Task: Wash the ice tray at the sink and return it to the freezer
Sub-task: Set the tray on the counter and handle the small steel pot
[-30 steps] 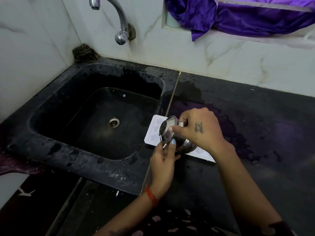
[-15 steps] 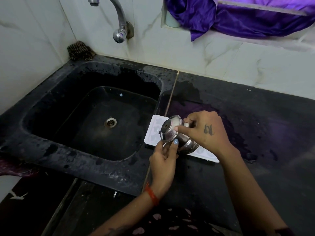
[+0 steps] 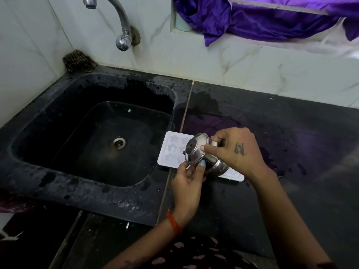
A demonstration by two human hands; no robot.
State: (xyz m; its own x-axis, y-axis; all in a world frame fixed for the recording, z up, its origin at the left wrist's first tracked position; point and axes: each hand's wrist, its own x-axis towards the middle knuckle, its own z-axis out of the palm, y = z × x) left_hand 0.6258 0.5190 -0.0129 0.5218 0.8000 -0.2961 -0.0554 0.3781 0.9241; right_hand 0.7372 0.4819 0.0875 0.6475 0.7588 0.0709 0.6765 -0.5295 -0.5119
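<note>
A white ice tray [image 3: 172, 150] with star-shaped cells lies flat on the black counter, just right of the sink's rim. Above it I hold a small steel pot with a lid [image 3: 196, 150], tilted toward the sink. My right hand [image 3: 236, 150] grips the pot's handle side, with its index finger laid across the lid. My left hand [image 3: 189, 181] pinches the lid's lower edge from below. The pot and both hands hide the tray's right half.
A black stone sink [image 3: 58, 171] with a round drain [image 3: 118, 143] fills the left. A chrome tap [image 3: 122, 28] juts from the tiled wall; no water runs. A dark scrubber [image 3: 78, 62] sits in the back left corner. Purple cloth [image 3: 262, 18] hangs over the ledge. The black counter [image 3: 310, 142] looks wet.
The view has drifted slightly. Both hands keep the same hold on the tilted pot above the tray, which has not moved.
</note>
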